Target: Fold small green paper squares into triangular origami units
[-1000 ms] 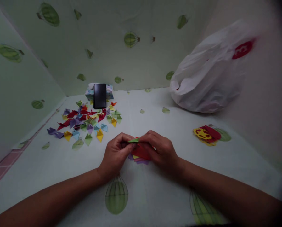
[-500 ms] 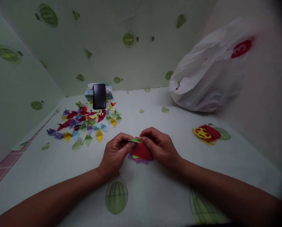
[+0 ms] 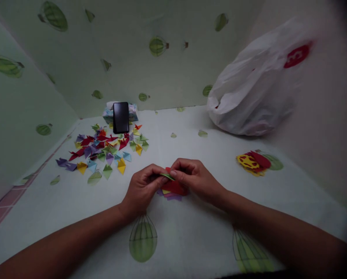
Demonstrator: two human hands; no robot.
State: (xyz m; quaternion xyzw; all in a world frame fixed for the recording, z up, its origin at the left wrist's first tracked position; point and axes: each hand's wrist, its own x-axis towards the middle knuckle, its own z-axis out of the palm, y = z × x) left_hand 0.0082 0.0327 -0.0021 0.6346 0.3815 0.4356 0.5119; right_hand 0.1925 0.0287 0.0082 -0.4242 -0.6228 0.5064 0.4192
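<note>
Left hand (image 3: 141, 188) and right hand (image 3: 195, 179) pinching a folded green paper (image 3: 167, 176), above a small paper stack (image 3: 173, 190), folded pieces (image 3: 103, 149) beyond

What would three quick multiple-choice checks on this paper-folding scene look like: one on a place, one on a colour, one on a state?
1. Where does the pile of folded paper pieces lie?
A. Left of the hands, in front of the phone
B. Inside the plastic bag
C. At the right edge of the table

2. What colour is the small paper piece pinched between the hands?
A. Blue
B. Green
C. White

3. How does the phone stand?
A. Flat, screen down
B. Held in one hand
C. Upright, propped against the tissue box

Answers:
1 A: the coloured pieces spread on the table left of the left hand, just before the phone.
2 B: the sliver between the left hand and the right hand is green, above a red sheet stack.
3 C: its dark face stands vertical against the box.
</note>
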